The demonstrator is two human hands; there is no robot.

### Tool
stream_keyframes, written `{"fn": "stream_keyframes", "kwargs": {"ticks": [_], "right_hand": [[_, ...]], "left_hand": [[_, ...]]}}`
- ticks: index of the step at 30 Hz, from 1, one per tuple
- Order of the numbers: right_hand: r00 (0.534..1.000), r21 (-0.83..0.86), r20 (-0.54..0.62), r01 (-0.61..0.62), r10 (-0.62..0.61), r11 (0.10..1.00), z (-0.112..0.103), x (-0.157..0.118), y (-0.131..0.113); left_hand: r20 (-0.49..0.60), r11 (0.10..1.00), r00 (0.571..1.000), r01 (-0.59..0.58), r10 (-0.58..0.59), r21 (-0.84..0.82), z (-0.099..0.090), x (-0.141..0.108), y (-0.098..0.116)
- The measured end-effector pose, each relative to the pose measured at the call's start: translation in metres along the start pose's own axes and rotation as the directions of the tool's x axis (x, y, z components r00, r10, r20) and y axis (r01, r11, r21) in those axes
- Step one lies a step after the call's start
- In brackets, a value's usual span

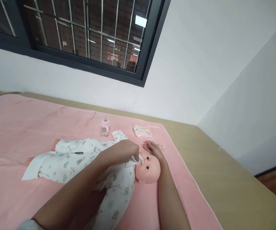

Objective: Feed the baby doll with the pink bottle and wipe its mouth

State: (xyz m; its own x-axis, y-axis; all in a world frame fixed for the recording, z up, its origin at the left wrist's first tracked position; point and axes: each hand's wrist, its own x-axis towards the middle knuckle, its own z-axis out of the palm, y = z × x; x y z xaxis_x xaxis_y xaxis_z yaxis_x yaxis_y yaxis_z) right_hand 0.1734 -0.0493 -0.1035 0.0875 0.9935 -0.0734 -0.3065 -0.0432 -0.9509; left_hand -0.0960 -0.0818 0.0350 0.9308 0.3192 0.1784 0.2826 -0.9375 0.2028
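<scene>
Taking the head as the clock centre: a bald baby doll [87,150] of smooth pinkish plastic, in a white printed cloth outfit [63,166], lies face up on a pink fabric mat [20,121], feet toward nine. My left hand [128,150], at ten, has its fingers closed on a plain white cloth flap [129,164] beside the mouth; collar or separate piece, I cannot tell. My right hand [152,147], at twelve, is open, loosely curved beside the head; contact unclear. Cloth looks soft and light: pinch by the edge. Head looks stiff, likely slick; best cupped underneath, not pressed at the face. A clear bottle with pink collar and handle [105,126] stands near half past ten; a crumpled clear plastic packet [142,131] lies at twelve.
</scene>
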Motion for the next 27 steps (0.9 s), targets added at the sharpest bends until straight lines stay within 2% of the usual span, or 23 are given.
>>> {"fn": "stream_keyframes", "kwargs": {"ticks": [8,12,18,22,27], "right_hand": [[1.000,-0.005,-0.005,-0.011,0.011,1.000,0.001,0.000,-0.001],[1.000,-0.002,-0.002,-0.009,0.009,1.000,0.000,0.001,-0.001],[1.000,-0.004,-0.005,-0.017,0.017,1.000,0.000,0.002,-0.001],[1.000,0.003,-0.010,0.000,0.000,1.000,0.001,0.001,0.000],[1.000,0.004,-0.024,0.005,-0.005,1.000,0.002,0.000,0.002]], "left_hand": [[0.001,0.997,1.000,-0.009,0.009,-0.079,-0.006,0.001,0.013],[0.012,0.998,0.999,-0.029,0.030,-0.063,-0.005,0.002,0.014],[0.038,0.999,0.999,0.003,-0.001,-0.040,-0.006,0.002,0.016],[-0.023,0.998,0.999,0.048,-0.049,-0.039,-0.003,0.001,0.008],[-0.096,0.997,0.993,0.069,-0.064,0.046,0.002,0.002,-0.002]]}}
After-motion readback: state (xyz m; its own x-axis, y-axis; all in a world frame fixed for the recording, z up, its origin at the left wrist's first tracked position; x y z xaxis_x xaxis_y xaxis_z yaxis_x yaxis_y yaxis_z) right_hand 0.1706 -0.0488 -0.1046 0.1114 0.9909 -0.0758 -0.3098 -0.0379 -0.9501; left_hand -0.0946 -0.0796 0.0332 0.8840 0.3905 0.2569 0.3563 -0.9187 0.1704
